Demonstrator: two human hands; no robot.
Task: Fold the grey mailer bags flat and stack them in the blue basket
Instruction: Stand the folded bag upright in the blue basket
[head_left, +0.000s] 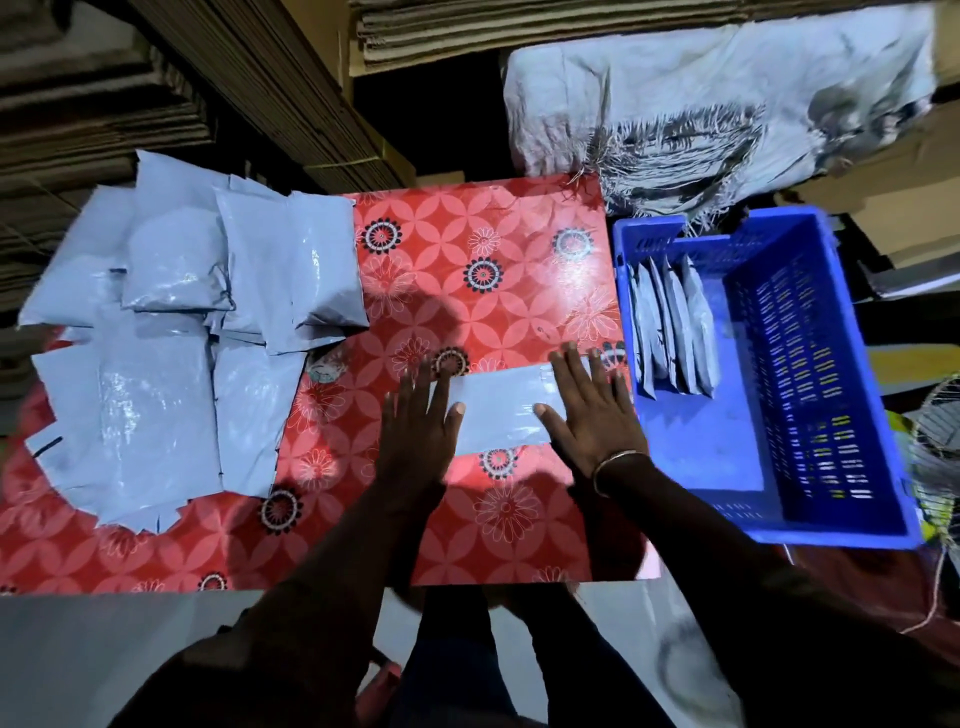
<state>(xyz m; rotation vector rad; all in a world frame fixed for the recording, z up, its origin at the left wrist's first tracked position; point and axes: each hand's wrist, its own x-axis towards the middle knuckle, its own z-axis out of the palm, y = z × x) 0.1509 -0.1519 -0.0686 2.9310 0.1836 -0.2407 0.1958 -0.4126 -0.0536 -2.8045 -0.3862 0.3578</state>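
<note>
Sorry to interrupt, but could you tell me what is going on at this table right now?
A person is folding grey mailer bags. Both hands lie flat on one folded bag on the red patterned table: the left hand presses its left end, the right hand its right end. A heap of unfolded bags waits on the table's left side. In the blue basket to the right, a few folded bags already stand on edge against the left wall.
</note>
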